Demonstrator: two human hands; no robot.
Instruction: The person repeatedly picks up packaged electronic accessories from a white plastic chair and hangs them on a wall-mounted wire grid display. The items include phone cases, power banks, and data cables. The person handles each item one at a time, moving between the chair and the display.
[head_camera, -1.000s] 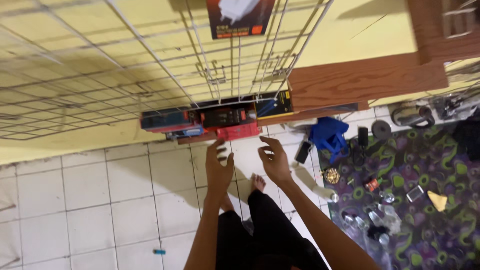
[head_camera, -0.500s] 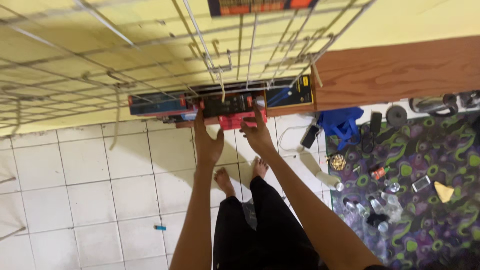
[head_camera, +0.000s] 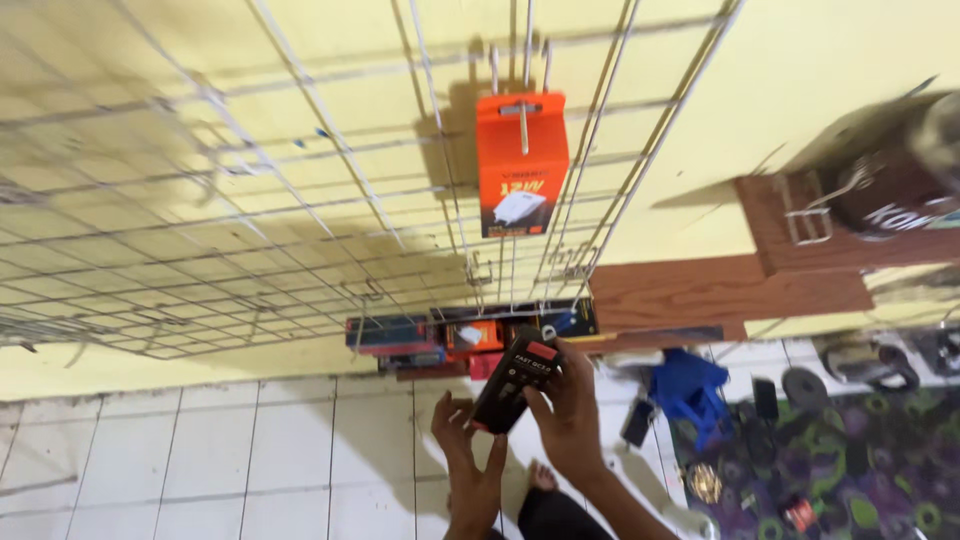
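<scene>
- Head view looked down a yellow wall (head_camera: 820, 60) hung with a white wire grid panel (head_camera: 200, 230), toward a white tiled floor (head_camera: 230, 450).
- Both hands held a small black retail box with a red top (head_camera: 515, 383), tilted, in the air just in front of the foot of the grid.
- Right hand (head_camera: 572, 415) had its fingers wrapped round the box's right edge; left hand (head_camera: 470, 450) propped the box's lower left corner with curled fingers.
- An orange box showing a white charger (head_camera: 520, 165) hung from a hook high on the grid, well above the hands.
- A row of red, blue and black boxes (head_camera: 440, 338) lay along the base of the wall, just beyond the held box.
- To the right, a blue object (head_camera: 688, 385) sat near a purple patterned mat (head_camera: 850, 470) strewn with small parts.
</scene>
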